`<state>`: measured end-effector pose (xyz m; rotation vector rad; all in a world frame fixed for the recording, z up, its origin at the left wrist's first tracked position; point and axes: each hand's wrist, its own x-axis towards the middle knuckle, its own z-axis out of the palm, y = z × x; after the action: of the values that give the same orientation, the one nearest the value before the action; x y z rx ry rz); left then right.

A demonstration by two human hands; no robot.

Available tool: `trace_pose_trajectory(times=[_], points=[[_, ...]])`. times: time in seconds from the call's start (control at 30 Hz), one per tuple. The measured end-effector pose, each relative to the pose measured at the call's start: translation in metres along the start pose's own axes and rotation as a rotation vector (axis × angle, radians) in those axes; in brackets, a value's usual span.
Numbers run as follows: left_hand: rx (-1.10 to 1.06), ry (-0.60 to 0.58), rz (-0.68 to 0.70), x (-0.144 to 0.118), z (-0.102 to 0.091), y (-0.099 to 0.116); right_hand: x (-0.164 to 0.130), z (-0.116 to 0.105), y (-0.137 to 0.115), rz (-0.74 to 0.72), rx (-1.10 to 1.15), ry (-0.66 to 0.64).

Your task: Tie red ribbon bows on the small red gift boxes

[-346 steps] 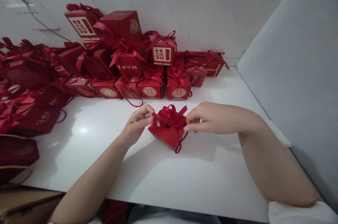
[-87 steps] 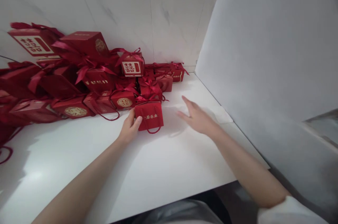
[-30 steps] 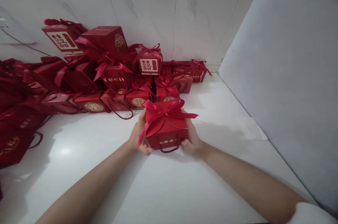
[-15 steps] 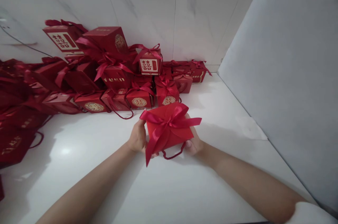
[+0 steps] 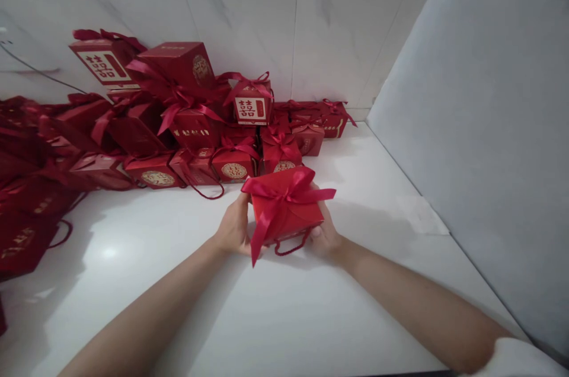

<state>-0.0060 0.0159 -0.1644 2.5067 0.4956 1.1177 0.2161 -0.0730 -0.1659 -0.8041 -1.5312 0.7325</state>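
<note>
The left hand (image 5: 234,227) and right hand (image 5: 323,233) are closed around a red gift box (image 5: 287,214), held above the white table (image 5: 311,318); the ribbon bow (image 5: 284,187) is being inspected, so gentle setting down is probably needed next

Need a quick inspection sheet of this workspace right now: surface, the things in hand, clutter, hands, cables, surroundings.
Surface: white glossy tabletop, bare in front of the arms.
Things in hand: small red gift box with a red ribbon bow on top and a cord handle hanging below, held just above the tabletop.
Clutter: pile of red gift boxes with ribbons, stacked against the back wall and spreading left.
Hands: left hand grips the box's left side; right hand grips its right side.
Cables: one thin dark cable along the wall at far left.
Surroundings: marbled white wall behind; plain grey panel at right.
</note>
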Motion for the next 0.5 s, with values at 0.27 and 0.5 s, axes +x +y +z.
trace_pose_trajectory(times=[0.27,0.5], points=[[-0.121,0.035,0.025,0.0,0.0,0.008,-0.01,-0.004,0.014,-0.02,-0.059,0.064],[-0.409,0.08,-0.248,0.002,0.002,-0.001,0.004,-0.001,0.004,0.093,-0.018,0.05]])
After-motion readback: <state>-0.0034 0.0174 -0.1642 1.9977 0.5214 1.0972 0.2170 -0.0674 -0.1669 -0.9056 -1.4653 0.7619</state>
